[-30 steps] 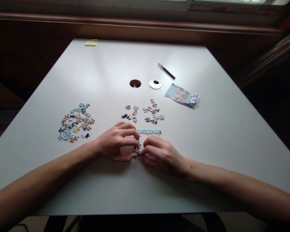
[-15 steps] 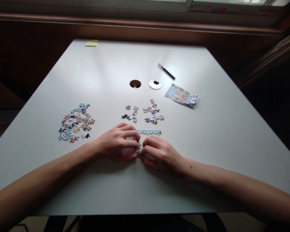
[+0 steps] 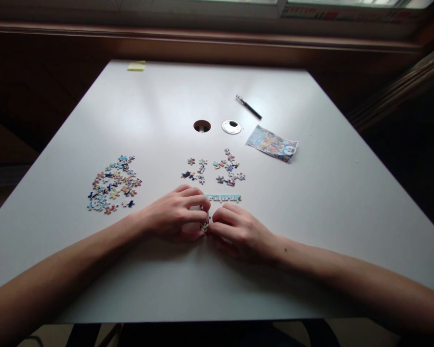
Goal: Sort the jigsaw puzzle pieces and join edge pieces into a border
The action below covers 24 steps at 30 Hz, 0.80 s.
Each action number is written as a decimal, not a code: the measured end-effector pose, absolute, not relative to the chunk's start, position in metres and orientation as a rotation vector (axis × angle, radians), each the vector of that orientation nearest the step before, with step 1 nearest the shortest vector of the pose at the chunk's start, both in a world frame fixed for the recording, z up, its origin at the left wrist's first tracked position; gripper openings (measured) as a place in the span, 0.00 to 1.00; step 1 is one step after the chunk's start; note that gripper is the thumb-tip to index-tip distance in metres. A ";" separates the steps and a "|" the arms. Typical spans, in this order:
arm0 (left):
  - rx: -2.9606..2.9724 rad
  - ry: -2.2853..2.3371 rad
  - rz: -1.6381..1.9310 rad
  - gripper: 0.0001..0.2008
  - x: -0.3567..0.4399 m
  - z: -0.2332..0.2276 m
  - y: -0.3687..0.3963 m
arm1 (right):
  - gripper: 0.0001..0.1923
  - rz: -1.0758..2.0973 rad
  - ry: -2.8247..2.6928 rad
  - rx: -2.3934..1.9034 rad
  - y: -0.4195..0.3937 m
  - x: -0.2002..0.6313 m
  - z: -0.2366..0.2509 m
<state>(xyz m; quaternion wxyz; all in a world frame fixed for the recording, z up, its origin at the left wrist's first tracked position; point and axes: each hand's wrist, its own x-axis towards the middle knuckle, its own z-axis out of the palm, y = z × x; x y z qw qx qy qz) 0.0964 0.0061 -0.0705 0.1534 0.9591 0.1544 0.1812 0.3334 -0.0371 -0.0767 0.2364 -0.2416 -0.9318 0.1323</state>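
On the white table (image 3: 311, 202), left hand (image 3: 173, 214) and right hand (image 3: 238, 231) pinch closed on joined puzzle pieces (image 3: 204, 222).

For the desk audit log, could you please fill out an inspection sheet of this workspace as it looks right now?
Surface: white rectangular table, with a round cable hole and its loose silver round cover beside it.
Job's things: small colourful joined puzzle pieces between both hands; pale blue assembled edge strip just beyond them.
Clutter: large heap of loose pieces at left; smaller scatter in the middle; colourful printed picture sheet; black pen; yellow sticky-note pad at the far edge.
Grippers: left hand and right hand, both pinching the joined pieces.
Cables: nothing seen.
Surroundings: dark wooden sill and window frame behind.
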 end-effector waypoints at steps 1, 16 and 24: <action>2.753 0.443 0.521 0.06 0.097 -0.071 0.006 | 0.06 0.354 -2.558 -0.661 -0.037 0.334 -0.077; 2.599 0.443 0.666 0.07 0.095 -0.066 0.007 | 0.16 0.379 -1.873 -1.339 0.032 0.372 -0.077; 2.137 0.703 0.717 0.08 0.089 -0.065 0.012 | 0.18 0.622 -1.773 -1.441 0.036 0.376 -0.079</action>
